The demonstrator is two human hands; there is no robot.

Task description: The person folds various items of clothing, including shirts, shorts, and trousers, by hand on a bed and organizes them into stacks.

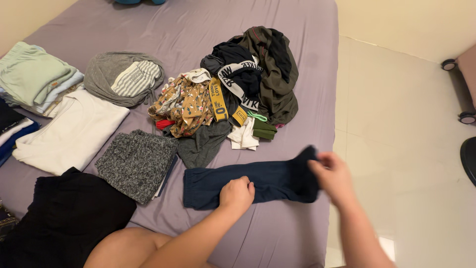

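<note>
A dark navy garment (pixel 270 181) lies stretched across the purple bedsheet (pixel 277 233) near the bed's right edge. My left hand (pixel 237 193) is closed on its lower edge near the middle. My right hand (pixel 334 176) grips the garment's right end, which is lifted and folded over toward the left. Just beyond the garment sits a pile of unfolded clothes (pixel 233 94): a floral piece, dark underwear with printed waistbands and an olive-green top.
Folded stacks lie to the left: a speckled grey piece (pixel 136 164), a white one (pixel 72 131), a pale green stack (pixel 32 74), a grey and striped bundle (pixel 124 77). A black garment (pixel 64 218) lies at the lower left. Tiled floor (pixel 406 149) and furniture wheels (pixel 466 117) are at the right.
</note>
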